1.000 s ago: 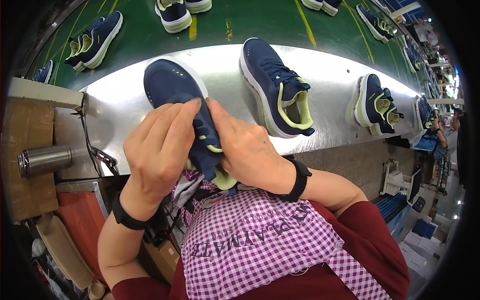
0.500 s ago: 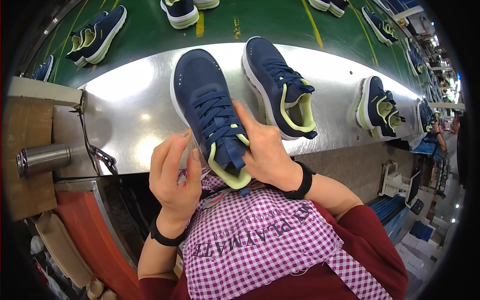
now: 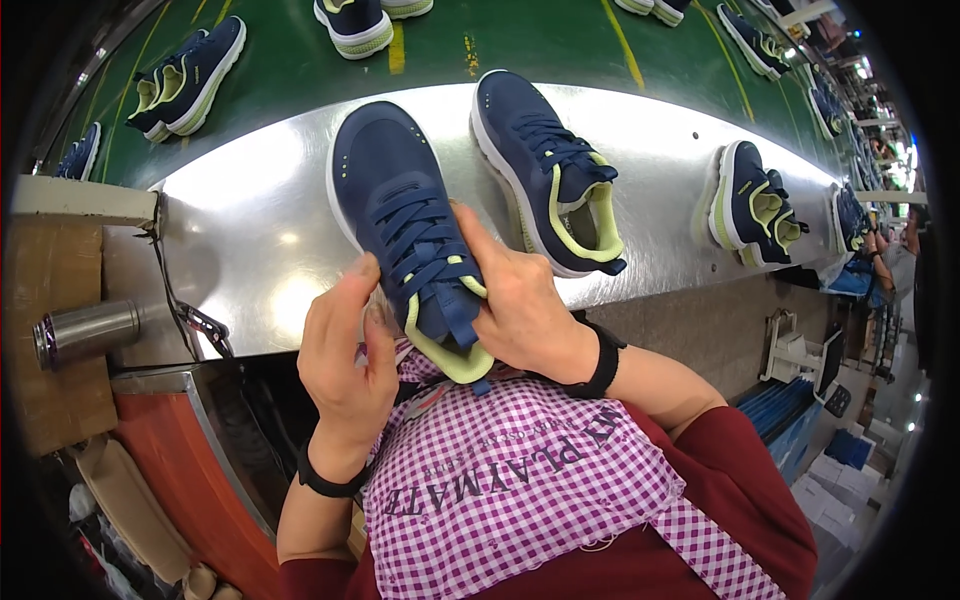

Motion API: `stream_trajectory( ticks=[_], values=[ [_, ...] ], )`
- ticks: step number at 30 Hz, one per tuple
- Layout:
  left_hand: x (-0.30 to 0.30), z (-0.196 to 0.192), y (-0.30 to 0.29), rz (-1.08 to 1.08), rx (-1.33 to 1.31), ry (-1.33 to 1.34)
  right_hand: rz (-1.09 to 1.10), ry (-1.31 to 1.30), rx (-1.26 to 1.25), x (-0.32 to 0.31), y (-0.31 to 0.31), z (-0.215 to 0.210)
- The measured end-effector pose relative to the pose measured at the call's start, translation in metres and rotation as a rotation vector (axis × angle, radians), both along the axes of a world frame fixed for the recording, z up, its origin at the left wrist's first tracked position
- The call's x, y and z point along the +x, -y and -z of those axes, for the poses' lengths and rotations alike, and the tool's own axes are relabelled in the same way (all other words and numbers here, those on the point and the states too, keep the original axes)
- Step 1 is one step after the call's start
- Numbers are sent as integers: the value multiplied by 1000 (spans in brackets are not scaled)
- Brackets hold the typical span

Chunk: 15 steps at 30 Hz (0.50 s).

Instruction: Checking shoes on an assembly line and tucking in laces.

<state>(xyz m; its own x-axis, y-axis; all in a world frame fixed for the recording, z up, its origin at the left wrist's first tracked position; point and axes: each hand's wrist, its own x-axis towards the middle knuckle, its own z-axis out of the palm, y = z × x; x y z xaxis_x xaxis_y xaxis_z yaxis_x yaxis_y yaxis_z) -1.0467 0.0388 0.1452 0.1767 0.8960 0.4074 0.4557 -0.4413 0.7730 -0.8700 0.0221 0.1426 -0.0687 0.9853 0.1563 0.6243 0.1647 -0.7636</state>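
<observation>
A navy sneaker (image 3: 395, 185) with flat laces, a pale lime collar lining and a white sole points toe-away in front of me. My right hand (image 3: 525, 305) grips it along its right side, fingers by the laces. On its left, my left hand (image 3: 345, 350) has thumb and forefinger apart, the forefinger's tip close against the sole edge; whether it touches is unclear. Nothing shows between those fingers. A matching sneaker (image 3: 545, 165) rests on the metal table (image 3: 260, 230) just right of the held one.
Beyond the table runs a green conveyor belt (image 3: 290, 80) with yellow lines, carrying more sneakers (image 3: 190, 85). Another pair (image 3: 752, 205) stands on the table's right part. A metal cylinder (image 3: 88, 333) lies at left, by a cardboard box (image 3: 55, 390). Another person's arm shows far right.
The held sneaker has shifted slightly left, with my right hand on it. My left forefinger has come nearer to the sneaker's side.
</observation>
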Motion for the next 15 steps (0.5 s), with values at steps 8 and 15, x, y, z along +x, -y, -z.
stream_trajectory(
  ticks=[8, 15],
  values=[
    [-5, -20, -12, 173, 148, -384, -22, 26, 65, 2, 1, 2],
    [-1, -37, -37, 180, 177, -169, -41, 58, 90, -9, 0, -3]
  ],
)
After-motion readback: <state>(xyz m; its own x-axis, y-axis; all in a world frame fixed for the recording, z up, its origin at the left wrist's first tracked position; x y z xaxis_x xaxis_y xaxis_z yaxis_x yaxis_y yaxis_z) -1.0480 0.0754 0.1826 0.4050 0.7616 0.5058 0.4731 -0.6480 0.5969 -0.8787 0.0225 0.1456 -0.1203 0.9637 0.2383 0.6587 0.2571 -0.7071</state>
